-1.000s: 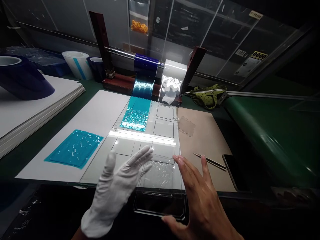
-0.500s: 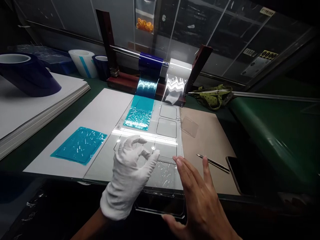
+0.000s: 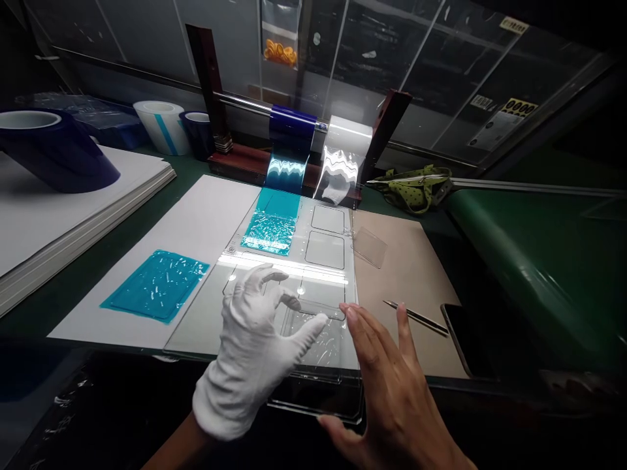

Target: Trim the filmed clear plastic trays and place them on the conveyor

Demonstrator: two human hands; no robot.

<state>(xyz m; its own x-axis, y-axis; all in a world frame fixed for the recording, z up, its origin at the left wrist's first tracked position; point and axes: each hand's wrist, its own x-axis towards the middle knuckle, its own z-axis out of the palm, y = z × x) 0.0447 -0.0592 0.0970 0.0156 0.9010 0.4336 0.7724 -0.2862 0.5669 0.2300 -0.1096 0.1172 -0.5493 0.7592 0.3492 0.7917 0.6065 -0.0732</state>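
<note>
My left hand (image 3: 262, 346), in a white glove, hovers over the left side of a clear rectangular plate (image 3: 323, 395). Its fingers are curved and apart, with nothing gripped between them. My right hand (image 3: 386, 372) is bare and spans the plate's right side, fingertips at the far corner and thumb by the near edge. The plate overhangs the front edge of a glass sheet (image 3: 196, 333), and wrinkled clear film (image 3: 323, 343) shows on it. Rounded rectangles (image 3: 325, 249) are outlined on the glass. Blue film (image 3: 270, 232) comes down onto it, beside a strip of clear film (image 3: 337, 173).
A blue-filmed plate (image 3: 157, 286) lies on white paper at left. On brown board are a small clear plate (image 3: 371, 247), a pen-like tool (image 3: 416, 318) and a phone (image 3: 467, 339). Behind stands a roll holder (image 3: 203, 85). Film rolls (image 3: 161, 127) and a paper stack (image 3: 142, 176) fill the left.
My left thumb has moved right and toward me, widening the gap to its fingers. My right hand stays almost still at the clear plate.
</note>
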